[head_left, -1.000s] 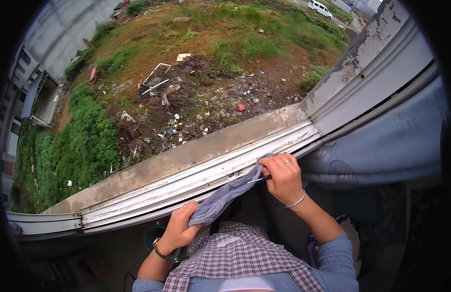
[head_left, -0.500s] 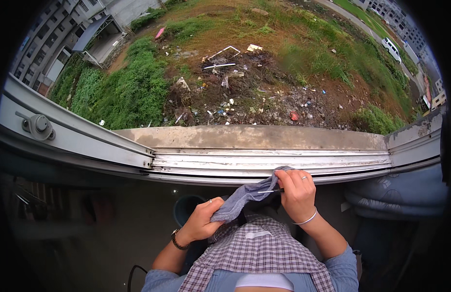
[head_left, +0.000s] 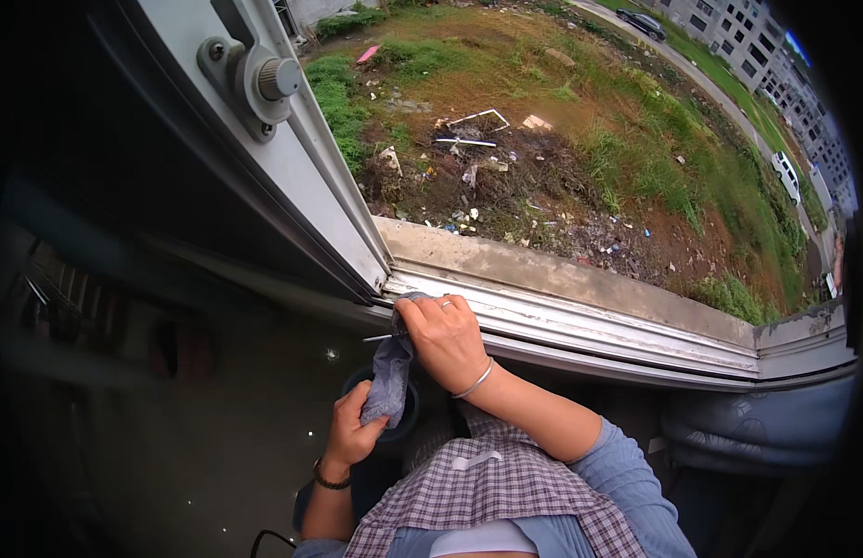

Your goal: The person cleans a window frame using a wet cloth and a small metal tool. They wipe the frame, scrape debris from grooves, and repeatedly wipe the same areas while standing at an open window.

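A grey-blue cloth (head_left: 388, 379) hangs bunched between my two hands, just inside the window frame. My right hand (head_left: 447, 346) is closed on its upper end, against the left end of the white window track (head_left: 580, 325). From the same hand a thin metal shaft (head_left: 377, 338) sticks out to the left, as of a screwdriver; its dark handle is hidden by my fingers. Lower down, my left hand (head_left: 350, 432) grips the cloth's bottom end between thumb and fingers.
The white sliding sash (head_left: 310, 186) with a round knob (head_left: 279, 79) stands at the left. Beyond the track lies a concrete ledge (head_left: 543, 270), then littered ground outside. A dark bucket (head_left: 410, 409) is below my hands. Blue fabric (head_left: 757, 423) lies at the right.
Both hands have moved left with the cloth and tool, the right one to the track's left corner. The view has turned left, so the sash appears larger and nearer.
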Demonstrator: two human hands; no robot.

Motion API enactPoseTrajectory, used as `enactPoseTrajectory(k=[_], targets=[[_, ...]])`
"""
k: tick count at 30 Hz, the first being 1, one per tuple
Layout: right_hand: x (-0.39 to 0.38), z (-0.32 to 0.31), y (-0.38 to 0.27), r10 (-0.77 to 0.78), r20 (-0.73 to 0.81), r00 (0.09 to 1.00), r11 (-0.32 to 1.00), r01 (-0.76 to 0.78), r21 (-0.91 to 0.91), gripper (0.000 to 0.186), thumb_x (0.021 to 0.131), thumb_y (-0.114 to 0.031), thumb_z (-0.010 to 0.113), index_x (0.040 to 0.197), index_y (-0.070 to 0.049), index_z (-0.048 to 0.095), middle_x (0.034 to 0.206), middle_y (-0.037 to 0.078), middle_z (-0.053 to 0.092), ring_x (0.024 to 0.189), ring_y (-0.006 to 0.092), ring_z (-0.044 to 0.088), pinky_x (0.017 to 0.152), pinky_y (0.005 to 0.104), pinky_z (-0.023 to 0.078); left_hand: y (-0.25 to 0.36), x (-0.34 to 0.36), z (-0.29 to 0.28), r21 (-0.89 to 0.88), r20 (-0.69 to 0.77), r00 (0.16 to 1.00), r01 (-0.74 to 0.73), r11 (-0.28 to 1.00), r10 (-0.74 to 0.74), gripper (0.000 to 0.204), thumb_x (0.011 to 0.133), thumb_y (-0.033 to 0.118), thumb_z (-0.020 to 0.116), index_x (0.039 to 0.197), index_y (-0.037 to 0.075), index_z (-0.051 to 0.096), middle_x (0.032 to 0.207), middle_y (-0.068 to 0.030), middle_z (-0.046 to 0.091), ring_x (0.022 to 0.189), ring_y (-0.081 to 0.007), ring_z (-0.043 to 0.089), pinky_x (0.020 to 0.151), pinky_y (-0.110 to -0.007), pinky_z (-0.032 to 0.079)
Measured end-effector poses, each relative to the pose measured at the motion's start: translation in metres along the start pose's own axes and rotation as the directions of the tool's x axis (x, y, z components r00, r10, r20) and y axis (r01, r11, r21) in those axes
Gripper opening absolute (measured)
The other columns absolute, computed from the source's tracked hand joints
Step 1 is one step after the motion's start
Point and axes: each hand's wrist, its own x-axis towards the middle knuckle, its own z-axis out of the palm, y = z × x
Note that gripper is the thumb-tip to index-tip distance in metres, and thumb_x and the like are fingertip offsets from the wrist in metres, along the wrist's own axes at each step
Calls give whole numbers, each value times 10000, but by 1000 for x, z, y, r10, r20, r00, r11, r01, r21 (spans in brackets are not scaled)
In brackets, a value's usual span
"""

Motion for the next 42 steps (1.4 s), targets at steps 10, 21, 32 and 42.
enactPoseTrajectory(k=[10,21,32,42], targets=[[-37,-7,32,344,243,907,-247,-162,955,192,956,-31,642,1106,-76,531,1051,35,638,979,126,639,858,279,522,40,2,18,86,21,909,-417,905,416,273,640,-52,780,867,-18,633,1011,-111,560,825,-223,584,752,-292,489],[-82,-87,71,325,330,886,-686,-19,727,112,1037,-165,532,1105,-88,490,908,9,583,847,130,635,786,277,536,63,48,88,-65,-2,932,-361,930,362,600,699,119,879,1183,52,531,1231,-159,632,1111,-258,653,846,-341,554],[-270,-169,130,821,181,541,-194,-32,980,406,1048,-267,421,1214,57,601,1170,157,676,1068,252,663,957,384,531,96,70,235,-169,647,709,-227,959,282,381,768,24,734,1140,5,654,927,-107,732,806,-179,723,721,-275,540],[-387,-321,203,751,-517,410,533,-839,110,314,978,-87,579,1268,34,574,1251,195,621,1158,341,595,973,349,464,143,57,480,-281,915,340,149,948,217,516,852,34,568,1362,96,515,1169,-150,659,1028,-251,663,882,-333,503]])
